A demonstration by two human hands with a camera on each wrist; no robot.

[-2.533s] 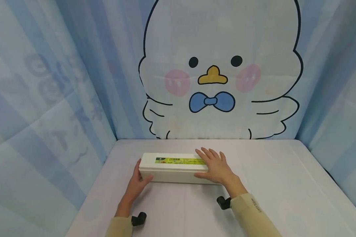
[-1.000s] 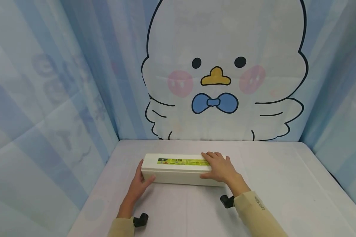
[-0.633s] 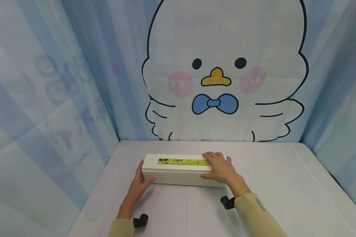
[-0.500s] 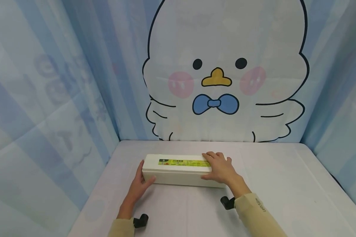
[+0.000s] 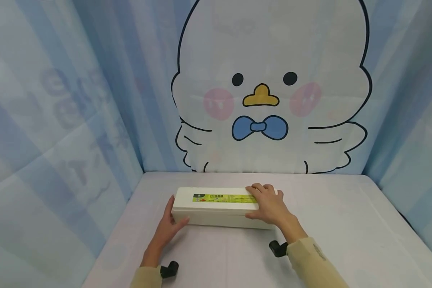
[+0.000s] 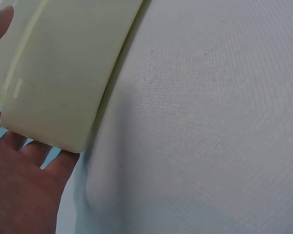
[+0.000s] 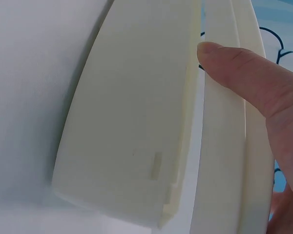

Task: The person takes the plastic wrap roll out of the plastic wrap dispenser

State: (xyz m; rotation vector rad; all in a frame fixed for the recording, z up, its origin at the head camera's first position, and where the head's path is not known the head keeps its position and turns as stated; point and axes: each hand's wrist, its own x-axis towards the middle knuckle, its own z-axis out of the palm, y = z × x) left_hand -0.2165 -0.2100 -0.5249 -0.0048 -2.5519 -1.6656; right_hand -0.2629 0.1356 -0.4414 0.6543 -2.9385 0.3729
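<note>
A long white cling film box (image 5: pixel 216 219) lies crosswise on the table, with a yellow-green label (image 5: pixel 223 198) on its lid (image 5: pixel 201 205). My left hand (image 5: pixel 163 230) holds the left end, thumb on the front face; the left wrist view shows the other fingers (image 6: pixel 36 152) round the end of the box. My right hand (image 5: pixel 271 206) grips the lid near its right end, thumb at the front edge and fingers over the top. In the right wrist view a gap separates the lid (image 7: pixel 219 161) from the base (image 7: pixel 127 112), and my thumb (image 7: pixel 234 68) lies across the lid.
A white cloth covers the table (image 5: pixel 216 256). Behind it hangs a blue and white curtain (image 5: pixel 158 132) printed with a cartoon bird, and more curtain closes in both sides. Black cameras (image 5: pixel 169 270) sit at both wrists.
My right hand's fingers, spread over the lid at first, have drawn together on it and moved slightly right. My left hand keeps its hold on the left end.
</note>
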